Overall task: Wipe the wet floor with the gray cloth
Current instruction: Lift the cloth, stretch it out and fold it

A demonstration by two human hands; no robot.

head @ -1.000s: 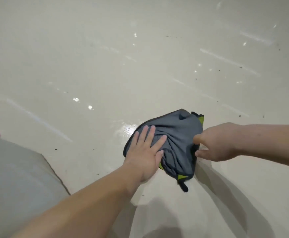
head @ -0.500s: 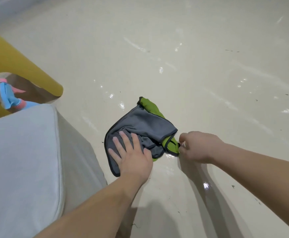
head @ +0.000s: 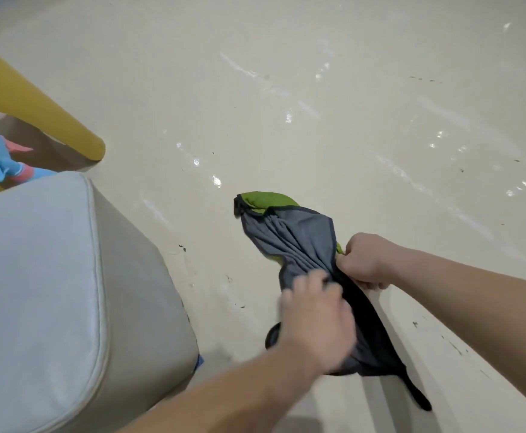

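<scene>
The gray cloth [head: 290, 242], green on its underside, is bunched and lifted partly off the glossy cream floor [head: 286, 89]. My right hand [head: 366, 260] grips its right edge in a closed fist. My left hand [head: 315, 323], blurred by motion, is closed over the cloth's near part, and dark folds hang below it toward the floor. The cloth's far green end still touches the floor. Wet streaks and shiny spots mark the floor beyond the cloth.
A gray cushioned seat [head: 52, 292] fills the lower left, close to my left arm. A yellow furniture leg [head: 36, 110] slants down at the upper left. A blue and pink spray bottle [head: 2, 157] stands behind the seat. Dark specks dot the floor.
My left hand went from pressing flat on the cloth to gripping it. Both hands gathered the cloth and raised it off the floor, nearer to me.
</scene>
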